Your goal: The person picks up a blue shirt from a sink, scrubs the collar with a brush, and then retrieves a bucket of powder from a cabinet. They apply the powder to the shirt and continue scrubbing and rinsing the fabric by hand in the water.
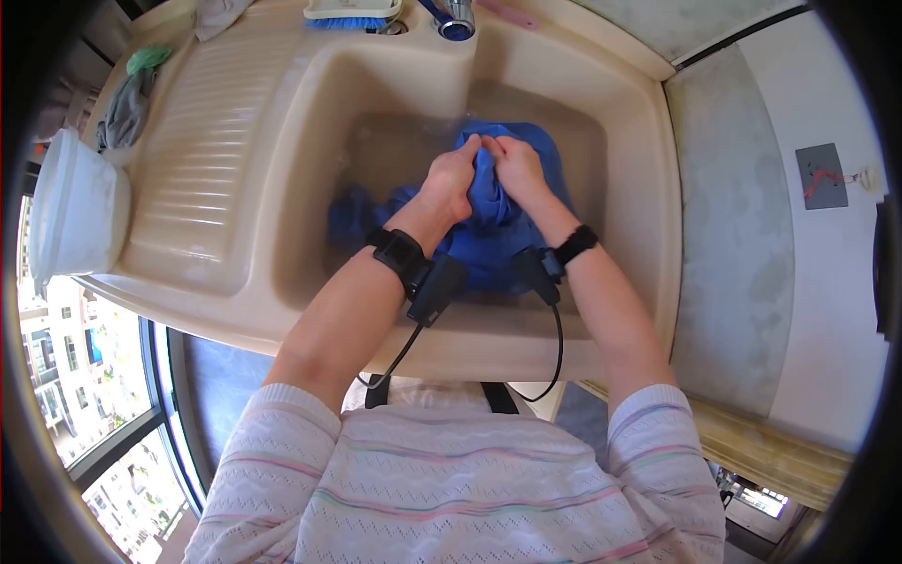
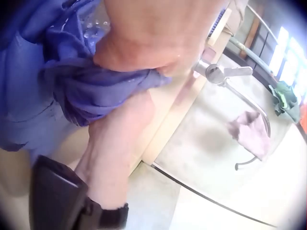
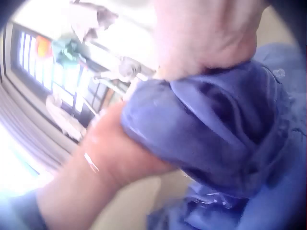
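Observation:
A wet blue cloth [image 1: 490,246], possibly a garment, lies bunched in the water of a beige sink [image 1: 291,202]. My left hand [image 1: 449,180] grips a gathered fold of it from the left side. On the other side of that fold, my right hand [image 1: 519,169] pinches the fabric, knuckles close to the left hand's. The raised fold [image 3: 206,124] bulges between both hands in the right wrist view. In the left wrist view, twisted fabric [image 2: 91,91] hangs between them. Most fingertips are hidden by cloth and hands.
A metal faucet [image 1: 457,21] stands at the sink's back edge, beside a blue-bristled brush [image 1: 349,21]. Left of the basin is a ribbed drainboard [image 1: 202,160], with a white bucket [image 1: 80,207] and a grey cloth [image 1: 125,113] at its far side. A wall socket [image 1: 821,176] is at right.

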### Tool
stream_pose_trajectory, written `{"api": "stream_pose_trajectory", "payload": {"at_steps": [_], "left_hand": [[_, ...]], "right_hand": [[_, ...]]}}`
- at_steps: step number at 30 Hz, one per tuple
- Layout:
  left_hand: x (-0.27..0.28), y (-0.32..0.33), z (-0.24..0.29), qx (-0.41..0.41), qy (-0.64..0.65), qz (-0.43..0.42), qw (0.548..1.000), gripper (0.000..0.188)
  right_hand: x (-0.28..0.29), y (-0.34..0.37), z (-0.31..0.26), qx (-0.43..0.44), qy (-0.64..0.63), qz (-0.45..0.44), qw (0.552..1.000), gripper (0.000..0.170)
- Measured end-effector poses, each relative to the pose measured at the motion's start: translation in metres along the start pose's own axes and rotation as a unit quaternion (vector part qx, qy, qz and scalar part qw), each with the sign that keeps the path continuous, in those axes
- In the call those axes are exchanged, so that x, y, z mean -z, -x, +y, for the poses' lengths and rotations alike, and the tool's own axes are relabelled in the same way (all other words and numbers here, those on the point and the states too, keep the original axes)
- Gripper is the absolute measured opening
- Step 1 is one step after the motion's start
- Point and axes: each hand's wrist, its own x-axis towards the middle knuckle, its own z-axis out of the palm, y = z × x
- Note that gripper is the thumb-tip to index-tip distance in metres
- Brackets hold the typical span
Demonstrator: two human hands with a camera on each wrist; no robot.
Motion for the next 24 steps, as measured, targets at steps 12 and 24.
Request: {"api": "stream_pose_trajectory", "payload": {"at_steps": [12,24], "left_hand": [[0.012,0.010,0.019,-0.078,-0.040,-0.232,0.969,0.032],[0.006,0.018,0.021,-0.121,-0.190,-0.224,0.948,0.027]], "right_hand": [[0.067,0.011,0.018,-0.033,-0.335,-0.225,0.914,0.027],[0.084,0.021,0.017,0.016,-0.561,-0.102,0.821,0.021]]}}
